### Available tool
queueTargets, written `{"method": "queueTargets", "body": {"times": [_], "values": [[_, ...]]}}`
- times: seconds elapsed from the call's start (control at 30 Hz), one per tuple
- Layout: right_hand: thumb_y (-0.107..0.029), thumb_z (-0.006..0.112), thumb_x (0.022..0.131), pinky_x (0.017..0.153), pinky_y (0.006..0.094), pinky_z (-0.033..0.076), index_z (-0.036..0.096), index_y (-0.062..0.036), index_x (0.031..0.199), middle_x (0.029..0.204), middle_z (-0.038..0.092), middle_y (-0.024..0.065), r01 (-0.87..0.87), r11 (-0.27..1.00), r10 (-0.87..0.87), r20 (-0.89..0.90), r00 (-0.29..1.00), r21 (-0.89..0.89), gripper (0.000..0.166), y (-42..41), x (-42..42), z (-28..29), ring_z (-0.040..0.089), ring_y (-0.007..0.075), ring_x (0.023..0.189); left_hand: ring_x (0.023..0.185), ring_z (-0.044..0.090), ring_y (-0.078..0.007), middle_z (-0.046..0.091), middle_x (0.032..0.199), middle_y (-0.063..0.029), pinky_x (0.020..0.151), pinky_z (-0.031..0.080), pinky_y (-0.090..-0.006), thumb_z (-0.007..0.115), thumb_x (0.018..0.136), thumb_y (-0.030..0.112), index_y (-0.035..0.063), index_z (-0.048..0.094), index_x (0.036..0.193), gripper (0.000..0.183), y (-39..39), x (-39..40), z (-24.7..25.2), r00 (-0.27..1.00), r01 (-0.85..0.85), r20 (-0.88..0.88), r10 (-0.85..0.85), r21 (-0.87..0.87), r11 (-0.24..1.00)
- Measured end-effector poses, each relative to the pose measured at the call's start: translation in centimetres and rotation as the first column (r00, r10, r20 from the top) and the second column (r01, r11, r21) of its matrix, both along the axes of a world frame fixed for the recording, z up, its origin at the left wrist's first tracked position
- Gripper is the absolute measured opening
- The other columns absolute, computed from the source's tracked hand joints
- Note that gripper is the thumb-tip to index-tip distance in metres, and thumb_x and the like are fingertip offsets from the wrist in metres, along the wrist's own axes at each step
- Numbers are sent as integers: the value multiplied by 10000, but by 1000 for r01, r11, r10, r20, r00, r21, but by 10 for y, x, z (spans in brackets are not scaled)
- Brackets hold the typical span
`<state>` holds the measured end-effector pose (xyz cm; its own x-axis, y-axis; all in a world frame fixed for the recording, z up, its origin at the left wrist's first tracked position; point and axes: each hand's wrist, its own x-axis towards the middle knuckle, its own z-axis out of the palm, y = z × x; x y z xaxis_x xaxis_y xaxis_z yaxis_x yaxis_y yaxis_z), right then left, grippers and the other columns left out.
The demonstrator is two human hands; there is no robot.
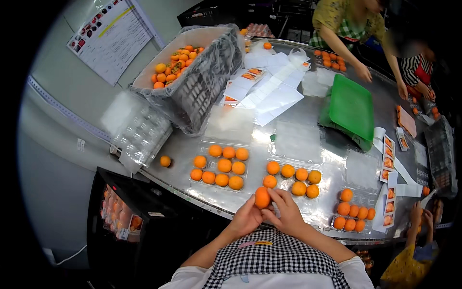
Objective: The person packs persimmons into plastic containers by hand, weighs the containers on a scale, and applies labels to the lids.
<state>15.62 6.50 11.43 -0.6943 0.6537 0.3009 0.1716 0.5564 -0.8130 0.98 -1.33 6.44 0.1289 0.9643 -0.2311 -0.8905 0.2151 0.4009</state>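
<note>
An orange persimmon (262, 197) is held between my two hands at the table's near edge. My left hand (246, 215) cups it from the left and below, while the fingers of my right hand (283, 211) touch its right side. Just beyond, an open clear plastic clamshell tray (285, 188) holds persimmons in part of its cells. To its left, another open clamshell (213, 165) holds several persimmons in rows. A third clamshell with persimmons (355, 213) lies to the right. One loose persimmon (165, 161) rests near the left edge of the table.
A plastic-lined crate (213, 79) of persimmons stands at the back left, beside stacked clear trays (144, 130). Label sheets (274, 90) and a green basket (352, 108) lie beyond. Co-workers (343, 32) stand across and to the right. A black crate (140, 216) with packed fruit is at lower left.
</note>
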Motion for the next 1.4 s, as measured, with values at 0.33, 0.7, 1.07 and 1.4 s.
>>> {"method": "queueTargets", "body": {"times": [0.33,0.7,1.07,1.4], "values": [[-150,687,824,843,287,492,446,7,1262,1101,573,112,-134,586,27,-146,989,-799,524,14,-17,-39,590,173,985,1128,527,-253,509,1229,-172,898,465,-332,599,889,176,-22,394,1294,496,-9,-21,42,5,-92,-1000,0,0,996],[-141,670,834,906,298,460,433,2,1243,1166,553,130,-201,421,225,-113,968,-885,494,35,-58,-39,556,188,1067,1180,477,-288,481,1258,-146,995,389,-338,700,767,89,19,447,1278,574,-7,-60,57,-129,96,-991,-33,-46,994],[-85,610,878,973,338,433,377,-45,1329,1381,392,105,-414,407,108,-407,907,-814,510,28,-64,-50,478,211,1209,1075,530,-237,511,1149,-122,935,435,-326,724,735,88,30,493,1172,498,14,-92,35,-119,27,-993,22,18,999],[-195,536,903,806,363,494,569,-95,1182,1131,602,174,-354,815,579,602,550,-459,299,36,-50,-33,599,337,962,1116,485,-338,519,1163,-163,959,405,-375,680,691,27,46,515,1141,480,44,-196,24,-609,8,-793,7,3,1000]]}}
